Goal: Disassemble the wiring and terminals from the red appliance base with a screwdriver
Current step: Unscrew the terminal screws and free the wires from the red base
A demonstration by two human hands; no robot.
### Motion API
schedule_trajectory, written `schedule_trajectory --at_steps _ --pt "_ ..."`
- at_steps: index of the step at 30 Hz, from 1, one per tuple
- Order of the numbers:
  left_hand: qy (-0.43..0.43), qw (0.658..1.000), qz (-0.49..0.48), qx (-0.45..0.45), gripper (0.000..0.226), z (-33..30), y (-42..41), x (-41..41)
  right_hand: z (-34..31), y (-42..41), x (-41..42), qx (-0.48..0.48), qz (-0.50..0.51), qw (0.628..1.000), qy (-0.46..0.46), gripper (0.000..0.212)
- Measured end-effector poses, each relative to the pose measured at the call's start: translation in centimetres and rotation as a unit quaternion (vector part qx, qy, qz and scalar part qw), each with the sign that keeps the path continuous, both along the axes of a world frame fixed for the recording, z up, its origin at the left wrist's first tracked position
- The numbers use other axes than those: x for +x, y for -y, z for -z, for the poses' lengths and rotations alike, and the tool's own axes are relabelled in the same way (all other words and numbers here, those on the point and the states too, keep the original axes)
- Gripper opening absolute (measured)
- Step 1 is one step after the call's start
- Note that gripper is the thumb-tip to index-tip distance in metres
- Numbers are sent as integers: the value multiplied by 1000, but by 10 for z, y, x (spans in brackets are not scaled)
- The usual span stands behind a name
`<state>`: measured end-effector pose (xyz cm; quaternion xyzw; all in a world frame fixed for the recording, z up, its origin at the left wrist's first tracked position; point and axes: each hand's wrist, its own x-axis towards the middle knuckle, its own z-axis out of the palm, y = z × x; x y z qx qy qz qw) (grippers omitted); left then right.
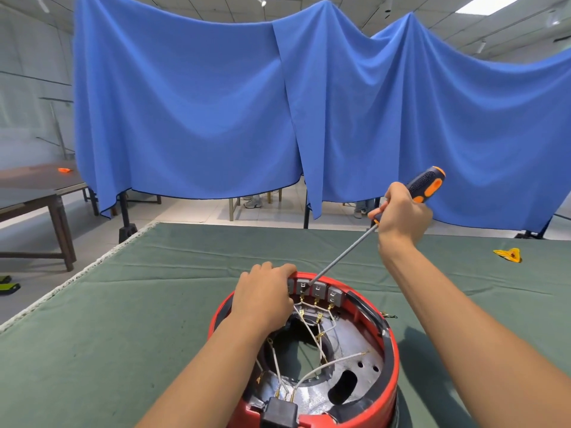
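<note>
Gripping the black-and-orange handle of the screwdriver [425,185], the right hand [401,216] has its fingers wrapped tight around it, above the far half of the table [154,304]. The metal shaft slants down and to the left from the hand, and its tip sits at the row of grey terminal blocks [318,290] fixed inside the far rim of the red appliance base [391,359]; the tip meets the second block from the left, though the exact contact point is too small to make out.

The left hand [262,296] rests on the far left part of the rim, its fingers curled over the edge just beside the leftmost terminal block, holding the base. The base stands at the near middle of the table on green cloth, open side up, showing a dark metal interior with holes.

White wires [312,325] with small brass connectors run from the terminal blocks down across the inside to a black plug block [279,412] at the near rim. Some connector ends lie loose inside.

At the far right of the table lies a small yellow object [508,254]. Behind the table hangs a wide blue cloth [216,103]. To the far left stands a brown table [34,193] with a small orange item [65,170] on it.
</note>
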<state>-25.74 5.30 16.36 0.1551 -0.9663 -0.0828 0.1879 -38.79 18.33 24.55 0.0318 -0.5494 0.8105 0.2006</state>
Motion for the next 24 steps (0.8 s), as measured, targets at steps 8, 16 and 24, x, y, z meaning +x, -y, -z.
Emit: schedule_trajectory --at_steps 8,16,24 --pt "2 1000 3 10 46 2 2 -2 6 -22 25 -138 18 988 -61 37" --pt "-124 990 38 62 17 -6 -6 4 -5 -31 52 -144 14 978 -149 22" --pt "-89 994 33 59 7 -13 -14 15 9 -26 66 -110 -10 983 -147 33"
